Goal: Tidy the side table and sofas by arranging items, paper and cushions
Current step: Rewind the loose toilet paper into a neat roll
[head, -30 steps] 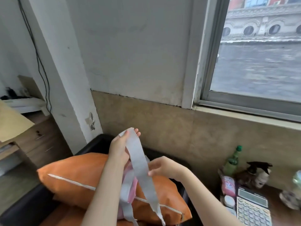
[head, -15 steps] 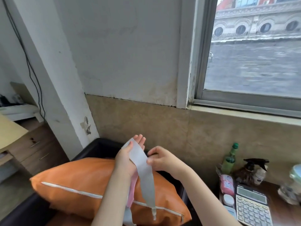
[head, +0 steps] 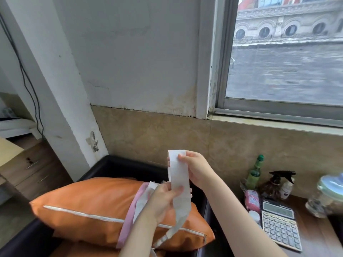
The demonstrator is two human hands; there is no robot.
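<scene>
A long white paper strip (head: 179,175) hangs in front of me above the black sofa (head: 118,165). My right hand (head: 196,167) pinches its top end. Lower down, my left hand (head: 165,199) grips the strip together with a bunch of white and pink strips (head: 130,216) that trail down over my forearm. An orange cushion (head: 89,206) with a white zip line lies on the sofa beneath both hands, on top of a second orange cushion.
The wooden side table (head: 311,238) at the right holds a calculator (head: 280,227), a pink packet (head: 251,201), a green bottle (head: 254,173), a spray bottle (head: 278,184) and a glass jar (head: 326,195). A wall and window sill stand close behind.
My right hand took the strip's top end and lifted it. My left hand slid down the strip to a lower grip. The view shifted slightly left.
</scene>
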